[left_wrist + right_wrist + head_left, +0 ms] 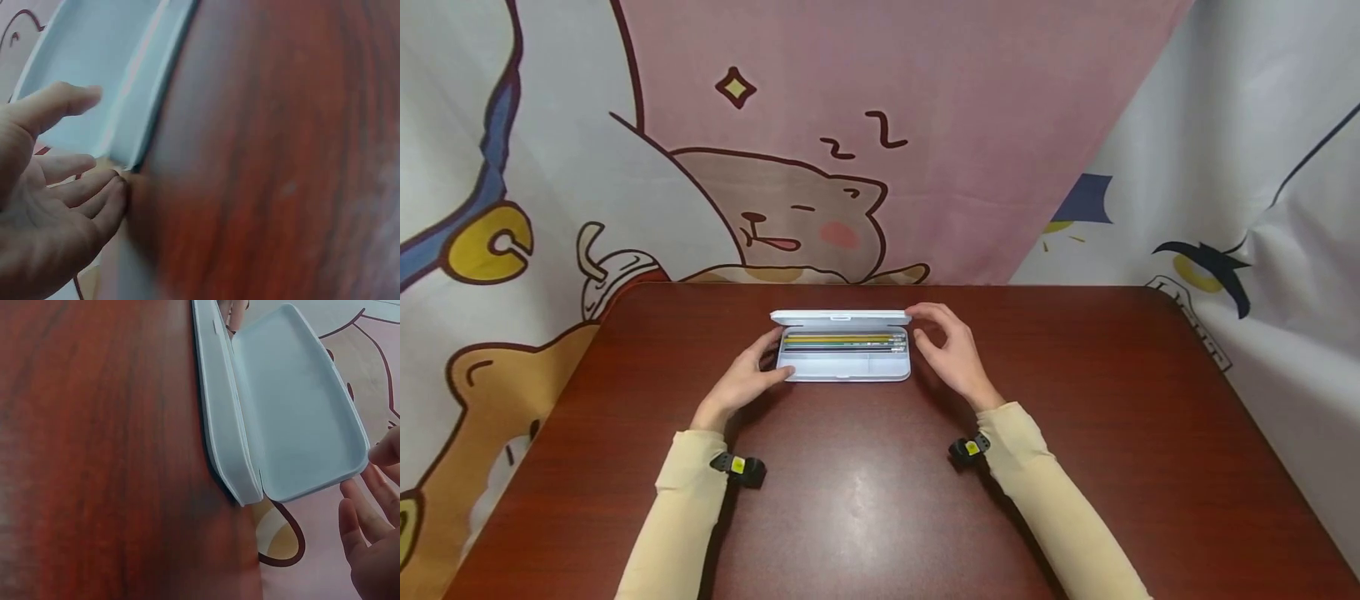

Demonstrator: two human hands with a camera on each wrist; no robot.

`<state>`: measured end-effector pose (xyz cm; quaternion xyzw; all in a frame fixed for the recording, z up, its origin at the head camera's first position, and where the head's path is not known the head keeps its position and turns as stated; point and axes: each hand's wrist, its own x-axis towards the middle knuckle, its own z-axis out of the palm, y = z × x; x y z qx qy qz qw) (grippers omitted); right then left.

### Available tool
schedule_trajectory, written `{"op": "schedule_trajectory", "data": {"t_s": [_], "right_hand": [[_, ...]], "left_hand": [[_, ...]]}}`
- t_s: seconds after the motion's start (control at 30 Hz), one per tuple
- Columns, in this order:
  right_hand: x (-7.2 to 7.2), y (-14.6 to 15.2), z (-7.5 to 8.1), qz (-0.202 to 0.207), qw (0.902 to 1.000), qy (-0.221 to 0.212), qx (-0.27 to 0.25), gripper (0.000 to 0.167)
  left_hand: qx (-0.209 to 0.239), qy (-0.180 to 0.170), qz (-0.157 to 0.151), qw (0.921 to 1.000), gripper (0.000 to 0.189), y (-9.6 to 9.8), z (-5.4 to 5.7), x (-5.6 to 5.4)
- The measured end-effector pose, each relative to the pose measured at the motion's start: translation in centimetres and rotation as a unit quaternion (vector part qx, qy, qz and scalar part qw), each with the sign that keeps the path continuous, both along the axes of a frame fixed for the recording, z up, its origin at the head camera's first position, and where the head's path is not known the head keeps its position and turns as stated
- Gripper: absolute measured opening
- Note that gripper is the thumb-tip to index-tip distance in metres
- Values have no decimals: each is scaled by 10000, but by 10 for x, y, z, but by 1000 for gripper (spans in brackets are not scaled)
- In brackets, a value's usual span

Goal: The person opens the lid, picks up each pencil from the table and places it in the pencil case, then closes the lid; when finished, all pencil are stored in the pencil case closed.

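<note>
A white pencil case (pixel 831 368) sits on the table with its hinged lid (pixel 808 318) tilted up along the back. Several pencils (pixel 838 341) lie side by side in its rear compartment. At the case's left end, my left hand (pixel 743 382) holds it, the thumb at the front corner and the fingers along the side. My right hand (pixel 953 354) is at the lid's right end, fingertips on the corner, with the thumb spread apart. In the right wrist view, the lid (pixel 297 406) stands at an angle above the base, several fingers at its edge.
The dark red wooden table (pixel 857 517) reaches out on both sides of the case. Behind it hangs a cloth (pixel 962 150) with cartoon animals. A small black wrist camera (pixel 748 471) is strapped to the left sleeve, another camera (pixel 967 450) to the right.
</note>
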<state>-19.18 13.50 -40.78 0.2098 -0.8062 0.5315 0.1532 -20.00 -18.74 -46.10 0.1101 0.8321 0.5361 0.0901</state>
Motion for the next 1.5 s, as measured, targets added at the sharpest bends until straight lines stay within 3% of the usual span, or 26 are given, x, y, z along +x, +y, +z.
{"op": "schedule_trajectory", "data": {"t_s": [0.13,0.23,0.37,0.47,0.6,0.77,1.03,1.33,1.5], "right_hand": [[7,1,3,27,9998,-200,15,23],[8,3,-1,126,9992,-364,-91,19],[1,8,-21,217,9987,-439,-161,17],[-3,12,-35,190,9987,-472,-71,19],[0,12,-42,132,9981,-600,66,20],[5,8,-47,99,9970,-748,146,20],[6,0,-55,-19,9965,-824,156,20],[5,-6,-57,-235,9945,-958,344,17],[3,-8,-58,-267,9943,-991,271,15]], "left_hand": [[612,200,241,9976,64,-6,9,4],[771,402,443,9952,53,-8,18,8],[593,703,477,9946,40,-6,27,13],[199,1080,516,9926,33,-2,31,16],[-288,1356,696,9879,26,2,30,18],[-463,1283,791,9875,19,2,23,19],[-284,1236,953,9873,16,3,9,19],[219,635,1231,9901,18,7,6,22],[210,560,1379,9886,17,7,1,17]]}}
